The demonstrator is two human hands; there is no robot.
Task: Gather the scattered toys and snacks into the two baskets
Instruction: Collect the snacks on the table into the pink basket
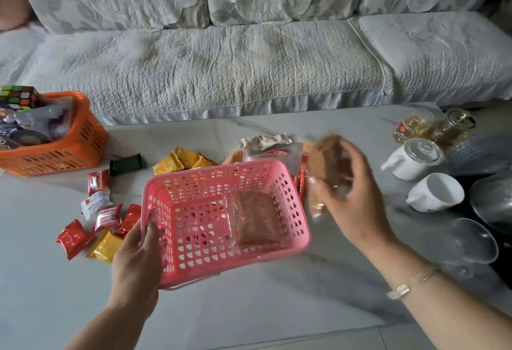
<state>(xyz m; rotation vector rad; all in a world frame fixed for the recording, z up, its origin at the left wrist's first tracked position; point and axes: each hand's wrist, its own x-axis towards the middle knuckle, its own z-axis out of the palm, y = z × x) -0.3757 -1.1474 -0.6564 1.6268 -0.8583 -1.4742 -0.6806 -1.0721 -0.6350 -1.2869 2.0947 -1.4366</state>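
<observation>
Here, left fingers [151, 232] gripping pink basket [300, 227] rim (right hand [352, 194] clutching brown snack [327, 155])

The brown packet [328, 161] in the right hand [352, 197] is smeared by motion blur; its print cannot be read. The left hand [135, 261] covers the near-left corner of the pink basket [293, 205]. Far left of that hand, the orange basket [83, 139] and the puzzle cube [19, 97] are cut by the frame edge. Right of the right hand, the glass bowls [471, 241] run off the edge.
</observation>
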